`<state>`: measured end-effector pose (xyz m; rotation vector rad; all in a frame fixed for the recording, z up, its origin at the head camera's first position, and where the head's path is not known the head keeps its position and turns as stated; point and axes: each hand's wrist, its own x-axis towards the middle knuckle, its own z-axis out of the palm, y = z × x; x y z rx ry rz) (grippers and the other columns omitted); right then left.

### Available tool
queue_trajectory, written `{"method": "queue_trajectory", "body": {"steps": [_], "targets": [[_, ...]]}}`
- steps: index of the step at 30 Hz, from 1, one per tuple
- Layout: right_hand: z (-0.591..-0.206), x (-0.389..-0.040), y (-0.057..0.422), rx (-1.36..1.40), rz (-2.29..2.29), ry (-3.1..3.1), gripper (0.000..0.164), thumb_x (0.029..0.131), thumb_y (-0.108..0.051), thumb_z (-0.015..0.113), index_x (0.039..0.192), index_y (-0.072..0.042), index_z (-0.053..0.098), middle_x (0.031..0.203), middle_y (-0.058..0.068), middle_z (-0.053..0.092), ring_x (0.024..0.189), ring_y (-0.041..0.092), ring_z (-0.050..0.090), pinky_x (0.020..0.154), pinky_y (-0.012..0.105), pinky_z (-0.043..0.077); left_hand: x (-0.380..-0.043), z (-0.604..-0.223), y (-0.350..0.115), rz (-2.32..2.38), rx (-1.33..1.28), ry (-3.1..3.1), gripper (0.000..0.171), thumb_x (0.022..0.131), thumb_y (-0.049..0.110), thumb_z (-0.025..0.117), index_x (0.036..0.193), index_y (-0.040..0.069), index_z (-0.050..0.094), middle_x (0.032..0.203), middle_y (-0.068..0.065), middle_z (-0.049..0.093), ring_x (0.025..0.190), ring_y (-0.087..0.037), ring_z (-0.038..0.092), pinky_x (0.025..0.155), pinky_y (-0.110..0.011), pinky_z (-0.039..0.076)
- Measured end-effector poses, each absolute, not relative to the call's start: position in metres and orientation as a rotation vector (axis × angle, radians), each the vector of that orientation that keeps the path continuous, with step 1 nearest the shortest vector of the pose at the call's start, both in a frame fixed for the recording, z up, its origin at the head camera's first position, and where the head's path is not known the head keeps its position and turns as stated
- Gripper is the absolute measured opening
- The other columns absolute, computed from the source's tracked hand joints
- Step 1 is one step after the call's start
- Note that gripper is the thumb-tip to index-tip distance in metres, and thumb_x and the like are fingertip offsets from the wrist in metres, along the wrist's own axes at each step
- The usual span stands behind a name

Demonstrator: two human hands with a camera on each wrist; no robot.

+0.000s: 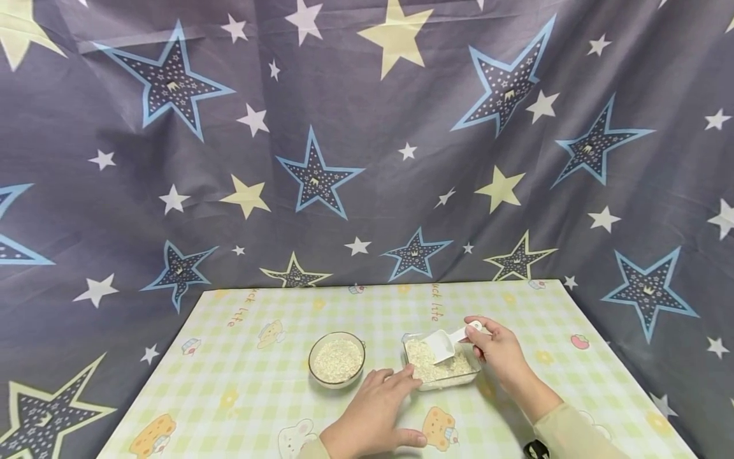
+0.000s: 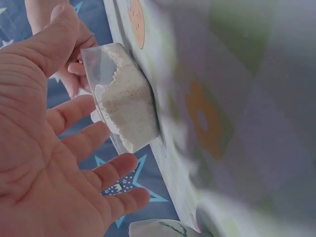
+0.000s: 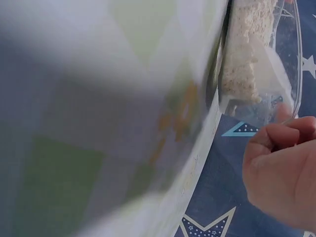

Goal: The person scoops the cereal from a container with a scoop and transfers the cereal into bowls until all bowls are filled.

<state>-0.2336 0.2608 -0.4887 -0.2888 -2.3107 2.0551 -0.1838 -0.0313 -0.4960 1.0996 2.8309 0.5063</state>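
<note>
A clear rectangular glass container (image 1: 450, 380) holds pale flakes that look like oats (image 1: 421, 359), heaped unevenly along its wall in the left wrist view. My right hand (image 1: 504, 357) grips the handle of a white scoop (image 1: 440, 346), whose head dips into the flakes. In the right wrist view the scoop's head (image 3: 269, 74) shows through the glass. My left hand (image 1: 375, 408) has its fingers extended at the container's near left corner. Its fingertips (image 2: 129, 162) lie close to the glass; whether they touch cannot be told.
Left of the container stands a round glass bowl (image 1: 337, 384) with a dark rim, filled with similar flakes. A green-and-white checked cloth (image 1: 241, 363) with cartoon prints covers the table. Behind it hangs a dark curtain (image 1: 344, 115) with stars.
</note>
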Motion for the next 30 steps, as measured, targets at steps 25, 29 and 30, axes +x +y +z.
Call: {"method": "queue_trajectory", "body": {"steps": [25, 29, 30], "targets": [[-0.472, -0.224, 0.267, -0.150, 1.995, -2.518, 0.030, 0.108, -0.009, 0.060, 0.134, 0.006, 0.062, 0.082, 0.001, 0.078, 0.050, 0.003, 0.035, 0.048, 0.018, 0.032, -0.185, -0.497, -0.032, 0.501, 1.068, 2.813, 0.092, 0.080, 0.067, 0.084, 0.158, 0.028, 0.052, 0.174, 0.000, 0.038, 0.150, -0.036, 0.048, 0.129, -0.061, 0.035], [-0.468, -0.222, 0.259, -0.173, 1.959, -2.536, 0.030, 0.108, -0.011, 0.062, 0.133, 0.005, 0.064, 0.082, 0.005, 0.080, 0.049, 0.003, 0.038, 0.047, 0.019, 0.034, -0.187, -0.499, -0.030, 0.535, 1.055, 2.758, 0.096, 0.081, 0.064, 0.085, 0.162, 0.028, 0.048, 0.176, 0.000, 0.033, 0.155, -0.038, 0.042, 0.131, -0.061, 0.031], [-0.469, -0.222, 0.257, -0.180, 1.956, -2.536, 0.030, 0.108, -0.012, 0.062, 0.133, 0.005, 0.064, 0.083, 0.006, 0.080, 0.049, 0.004, 0.039, 0.047, 0.019, 0.034, -0.187, -0.500, -0.030, 0.537, 1.056, 2.749, 0.096, 0.081, 0.064, 0.085, 0.162, 0.028, 0.047, 0.177, 0.000, 0.032, 0.156, -0.038, 0.041, 0.131, -0.061, 0.031]]}}
